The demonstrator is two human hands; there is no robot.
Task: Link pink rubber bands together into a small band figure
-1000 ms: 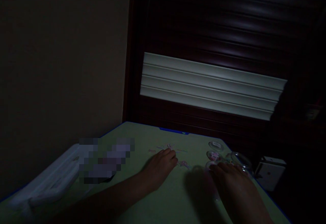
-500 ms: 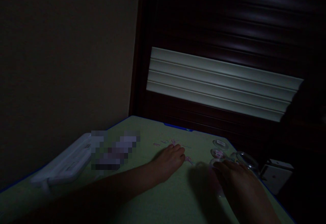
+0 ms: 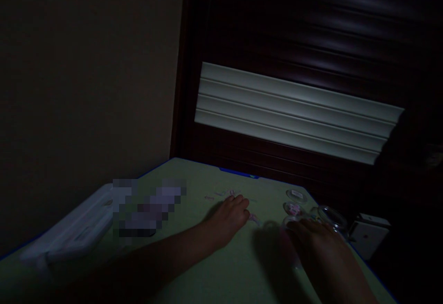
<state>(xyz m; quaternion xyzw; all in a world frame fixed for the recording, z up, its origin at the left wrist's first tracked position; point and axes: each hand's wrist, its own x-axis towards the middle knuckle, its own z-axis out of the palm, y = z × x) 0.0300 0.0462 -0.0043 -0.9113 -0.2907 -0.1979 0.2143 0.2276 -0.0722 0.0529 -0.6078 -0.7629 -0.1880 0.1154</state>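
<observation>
Where right grip (image 3: pixel 316 244) curls down, pinkish clear container (image 3: pixel 286 245) sits beneath.

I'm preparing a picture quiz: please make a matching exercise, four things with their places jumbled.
1. bare left hand
2. bare right hand
3. long white plastic object
4. round clear lid with white label

A. on the pale green, blue-edged table, left side
B. at a clear, pink-tinted container
C. near the table's far right corner
D. beside small pinkish pieces

Pairs: 1-D, 2-B, 3-A, 4-C
</observation>
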